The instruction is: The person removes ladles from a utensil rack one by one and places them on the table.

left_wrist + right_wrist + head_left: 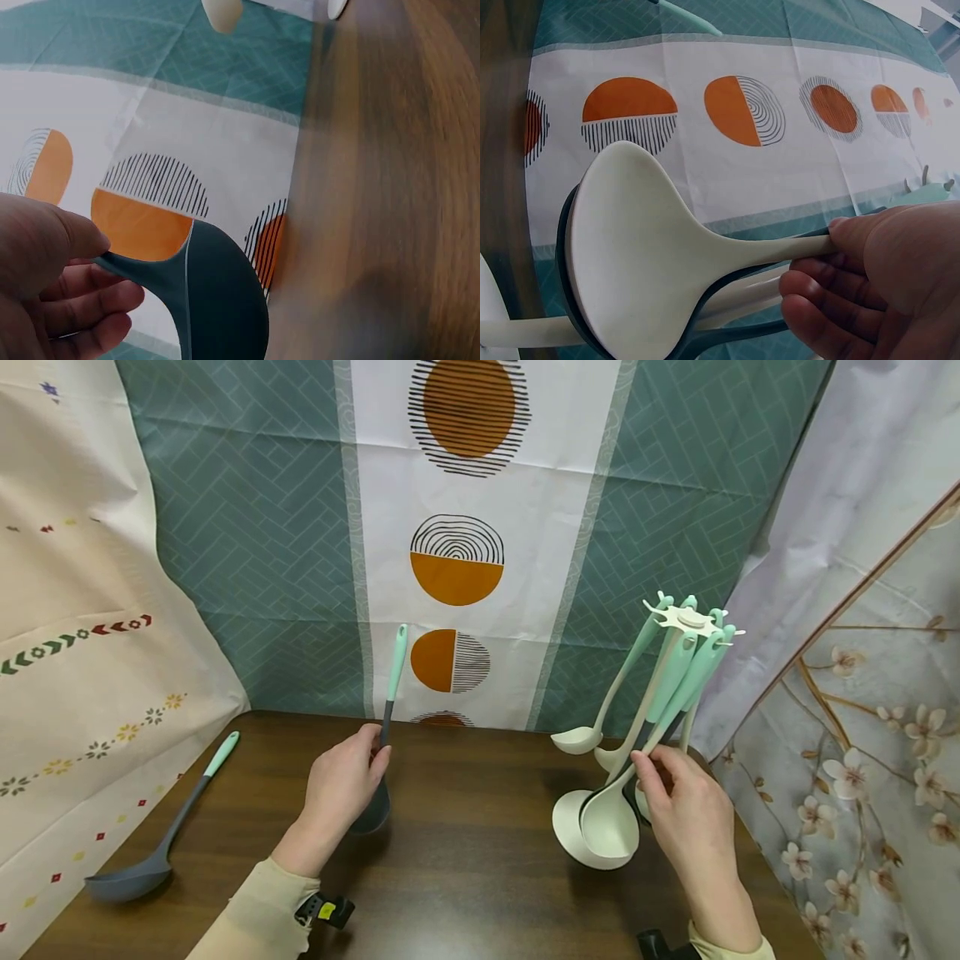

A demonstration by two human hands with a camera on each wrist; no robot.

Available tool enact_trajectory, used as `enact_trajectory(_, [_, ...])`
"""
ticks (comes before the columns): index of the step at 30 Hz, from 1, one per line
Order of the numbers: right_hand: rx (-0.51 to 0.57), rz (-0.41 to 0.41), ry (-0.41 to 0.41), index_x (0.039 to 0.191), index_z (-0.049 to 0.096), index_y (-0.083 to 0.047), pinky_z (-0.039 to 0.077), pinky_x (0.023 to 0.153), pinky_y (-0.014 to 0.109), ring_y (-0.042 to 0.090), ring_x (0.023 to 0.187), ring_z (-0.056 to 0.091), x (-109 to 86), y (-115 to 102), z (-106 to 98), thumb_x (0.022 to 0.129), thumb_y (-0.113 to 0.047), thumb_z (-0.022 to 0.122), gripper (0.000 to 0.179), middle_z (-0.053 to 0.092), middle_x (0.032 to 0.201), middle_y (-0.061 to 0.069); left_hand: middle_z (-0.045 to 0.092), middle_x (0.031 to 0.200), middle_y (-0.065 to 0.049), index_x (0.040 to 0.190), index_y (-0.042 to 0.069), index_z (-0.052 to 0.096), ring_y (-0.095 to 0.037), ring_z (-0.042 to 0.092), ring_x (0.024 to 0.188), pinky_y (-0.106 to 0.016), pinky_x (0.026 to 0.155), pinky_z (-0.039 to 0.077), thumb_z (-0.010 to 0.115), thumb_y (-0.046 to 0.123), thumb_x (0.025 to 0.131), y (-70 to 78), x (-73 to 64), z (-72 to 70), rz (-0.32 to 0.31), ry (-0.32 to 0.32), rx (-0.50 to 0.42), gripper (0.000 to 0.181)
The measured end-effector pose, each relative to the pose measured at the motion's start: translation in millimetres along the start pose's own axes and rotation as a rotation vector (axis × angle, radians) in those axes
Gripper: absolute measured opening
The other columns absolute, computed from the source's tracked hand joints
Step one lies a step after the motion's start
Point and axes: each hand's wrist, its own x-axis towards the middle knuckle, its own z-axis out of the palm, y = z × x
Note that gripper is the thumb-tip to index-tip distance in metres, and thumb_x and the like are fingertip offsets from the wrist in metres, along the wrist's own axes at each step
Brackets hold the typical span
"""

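With thumb and fingers, my left hand [341,783] pinches the neck of a dark grey spoon [371,812] with a mint handle. The spoon stands nearly upright, handle up; its broad head shows close in the left wrist view [225,300]. At the right, my right hand [688,806] pinches the thin neck of a cream spoon [611,822], whose mint handle reaches up to the hooks of a cream utensil rack [690,620]. Whether that handle is on a hook I cannot tell. Behind its bowl, a dark-edged utensil shows in the right wrist view [568,247].
A grey ladle [135,878] with a mint handle lies on the brown table [480,860] at the left. Several more utensils hang round the rack, among them a cream ladle [577,741]. Patterned cloths [285,568] stand behind and beside the table.
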Motion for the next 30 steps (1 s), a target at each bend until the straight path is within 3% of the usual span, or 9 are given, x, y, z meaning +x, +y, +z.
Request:
enact_trajectory(12, [-0.007,0.002,-0.004,0.09,0.074,-0.015,0.039,0.057,0.038,0.012,0.061,0.052,0.3,-1,0,0.101,-0.017,0.083,0.014,0.063,0.074,-0.006,0.081,0.101,-0.014,0.119,-0.001,0.07,-0.029,0.071,0.068,-0.046,0.055,0.054,0.079,0.01,0.101,-20.5,-1.8,-11.3,-0.039,-0.024,0.043,0.023])
enact_trajectory(23, [-0.008,0.004,-0.002,0.09,0.074,-0.014,0.04,0.057,0.04,0.016,0.062,0.055,-0.3,-1,-2,0.101,-0.015,0.083,0.014,0.064,0.075,-0.005,0.079,0.097,-0.017,0.121,-0.004,0.068,-0.027,0.064,0.063,-0.045,0.051,0.049,0.076,0.011,0.103,-43.5,1.9,-24.4,-0.118,-0.068,0.077,0.025])
enact_trajectory(30, [-0.006,-0.004,-0.002,0.091,0.074,-0.014,0.04,0.057,0.04,0.016,0.062,0.056,0.3,-1,-1,0.1,-0.015,0.083,0.014,0.064,0.075,-0.005,0.073,0.081,-0.012,0.118,-0.004,0.068,-0.025,0.056,0.057,-0.043,0.048,0.044,0.076,0.011,0.103,-56.3,-1.0,-23.6,-0.139,-0.091,0.105,0.022])
